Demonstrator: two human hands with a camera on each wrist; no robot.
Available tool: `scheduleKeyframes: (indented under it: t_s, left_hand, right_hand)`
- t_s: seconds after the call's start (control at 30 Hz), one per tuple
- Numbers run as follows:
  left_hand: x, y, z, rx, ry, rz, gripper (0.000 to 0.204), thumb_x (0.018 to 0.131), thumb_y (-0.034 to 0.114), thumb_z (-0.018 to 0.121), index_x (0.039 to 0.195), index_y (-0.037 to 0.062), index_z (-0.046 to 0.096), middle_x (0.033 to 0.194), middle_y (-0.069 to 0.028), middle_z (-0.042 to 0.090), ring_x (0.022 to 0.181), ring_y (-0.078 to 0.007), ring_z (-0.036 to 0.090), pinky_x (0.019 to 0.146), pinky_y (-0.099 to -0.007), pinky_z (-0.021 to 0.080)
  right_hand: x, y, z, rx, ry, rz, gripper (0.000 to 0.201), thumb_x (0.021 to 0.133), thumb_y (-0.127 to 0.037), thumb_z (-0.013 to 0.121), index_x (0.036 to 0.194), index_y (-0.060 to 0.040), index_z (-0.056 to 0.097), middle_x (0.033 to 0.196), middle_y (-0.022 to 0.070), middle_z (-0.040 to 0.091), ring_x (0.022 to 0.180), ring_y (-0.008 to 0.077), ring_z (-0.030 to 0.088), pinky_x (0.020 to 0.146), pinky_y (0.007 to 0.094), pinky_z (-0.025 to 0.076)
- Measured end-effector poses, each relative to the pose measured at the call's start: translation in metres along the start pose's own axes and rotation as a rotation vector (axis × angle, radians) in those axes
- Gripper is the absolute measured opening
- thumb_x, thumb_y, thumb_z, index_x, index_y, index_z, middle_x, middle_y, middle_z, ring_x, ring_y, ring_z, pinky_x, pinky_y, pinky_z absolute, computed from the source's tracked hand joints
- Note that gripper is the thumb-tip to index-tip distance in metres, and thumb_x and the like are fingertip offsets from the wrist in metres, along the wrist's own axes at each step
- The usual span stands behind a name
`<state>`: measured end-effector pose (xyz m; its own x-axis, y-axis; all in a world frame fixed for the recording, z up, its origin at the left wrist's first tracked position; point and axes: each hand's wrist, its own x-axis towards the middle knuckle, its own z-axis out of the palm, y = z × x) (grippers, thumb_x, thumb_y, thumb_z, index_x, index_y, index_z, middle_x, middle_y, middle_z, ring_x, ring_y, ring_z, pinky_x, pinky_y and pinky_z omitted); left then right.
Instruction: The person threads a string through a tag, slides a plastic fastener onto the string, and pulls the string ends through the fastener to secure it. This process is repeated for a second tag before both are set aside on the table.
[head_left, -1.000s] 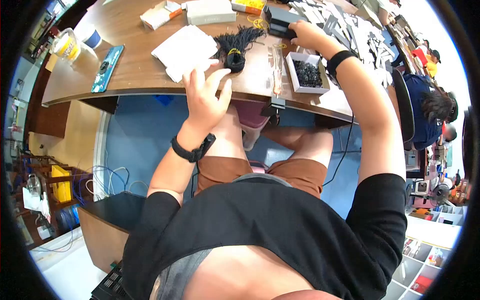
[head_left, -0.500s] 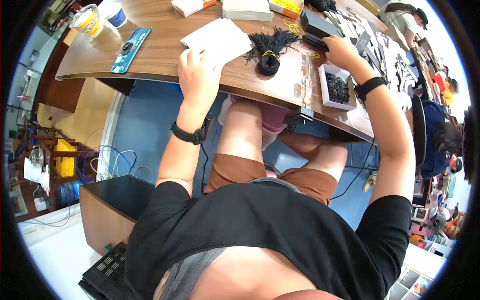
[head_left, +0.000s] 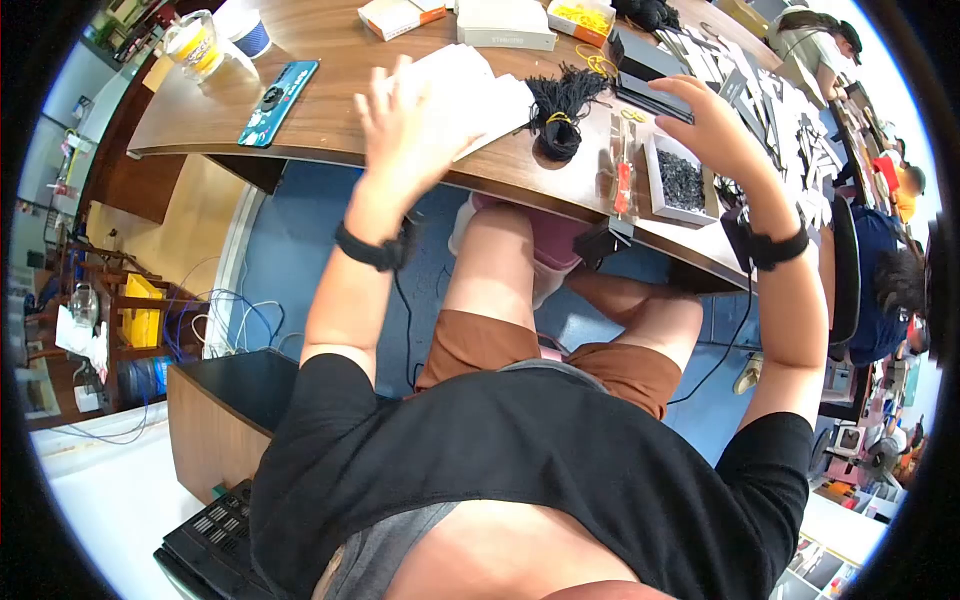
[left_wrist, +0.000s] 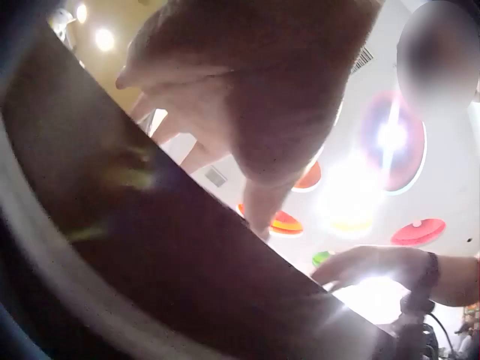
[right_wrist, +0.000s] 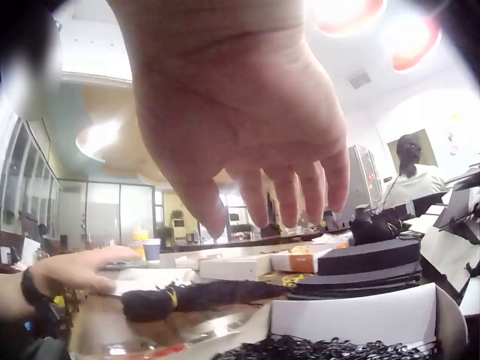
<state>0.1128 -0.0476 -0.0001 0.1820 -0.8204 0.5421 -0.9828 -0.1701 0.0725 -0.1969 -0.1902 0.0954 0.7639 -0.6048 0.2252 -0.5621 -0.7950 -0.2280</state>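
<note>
My left hand [head_left: 403, 130] is spread over a stack of white sheets [head_left: 455, 85], fingers apart; whether it touches them is unclear. The right hand [head_left: 715, 125] hovers beside a dark stack of flat pieces [head_left: 650, 97], holding nothing. In the right wrist view its fingers hang straight above that layered stack [right_wrist: 360, 276]. Between the hands lies a bundle of black cords [head_left: 562, 110] tied with a yellow band. An open white box [head_left: 682, 178] of small black pieces sits below the right hand.
A teal patterned phone-like object [head_left: 280, 102], a yellow-labelled cup [head_left: 193, 45] and a blue-and-white cup [head_left: 247, 35] stand left. White boxes [head_left: 505, 25] and a box of yellow bits [head_left: 582, 18] are at the back. Loose black and white strips [head_left: 745, 95] cover the right side.
The right hand has lifted off the dark stack and drawn back toward the body. The left hand has spread its fingers over the white sheets, which now lie fanned apart.
</note>
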Motion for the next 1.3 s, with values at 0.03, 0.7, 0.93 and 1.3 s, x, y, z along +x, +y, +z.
scheduleKeyframes:
  t_s: [0.03,0.7,0.93,1.3]
  left_hand:
    - [0.008,-0.014,0.0,0.032,-0.042,-0.014,0.083,0.073,0.061,0.06,0.135,0.0084,0.041,0.141,-0.0258,0.028,0.132,-0.0464,0.02,0.106,-0.0603,0.016]
    - [-0.005,0.044,-0.01,-0.206,-0.061,0.014,0.054,0.07,0.041,0.071,0.109,0.0063,0.057,0.118,-0.0178,0.052,0.11,-0.039,0.043,0.093,-0.0507,0.035]
    - [0.006,0.034,0.005,-0.353,-0.022,-0.036,0.026,0.066,0.023,0.075,0.068,0.0005,0.063,0.075,-0.0139,0.061,0.074,-0.0316,0.059,0.069,-0.0401,0.048]
    - [-0.063,0.087,-0.038,-1.414,-0.275,-0.022,0.009,0.077,0.002,0.068,0.081,0.0037,0.06,0.08,-0.0007,0.06,0.073,-0.0097,0.056,0.067,-0.0237,0.045]
  right_hand:
    - [-0.011,-0.013,-0.006,0.031,0.02,-0.001,0.038,0.081,-0.011,0.06,0.117,-0.0022,0.054,0.118,0.0158,0.055,0.113,0.0299,0.051,0.098,0.0341,0.037]
    - [-0.139,-0.1,0.021,0.522,0.269,0.122,0.03,0.077,-0.004,0.064,0.107,-0.001,0.06,0.108,0.0132,0.061,0.104,0.0263,0.056,0.092,0.0341,0.042]
    - [-0.152,-0.108,0.035,0.62,0.271,0.112,0.027,0.079,-0.005,0.065,0.105,-0.0032,0.062,0.101,0.0116,0.063,0.096,0.0237,0.059,0.088,0.0317,0.044]
    - [-0.138,-0.134,0.085,1.097,0.369,0.37,0.03,0.089,-0.008,0.058,0.117,0.0009,0.056,0.091,0.0062,0.065,0.064,0.0044,0.053,0.06,0.0196,0.046]
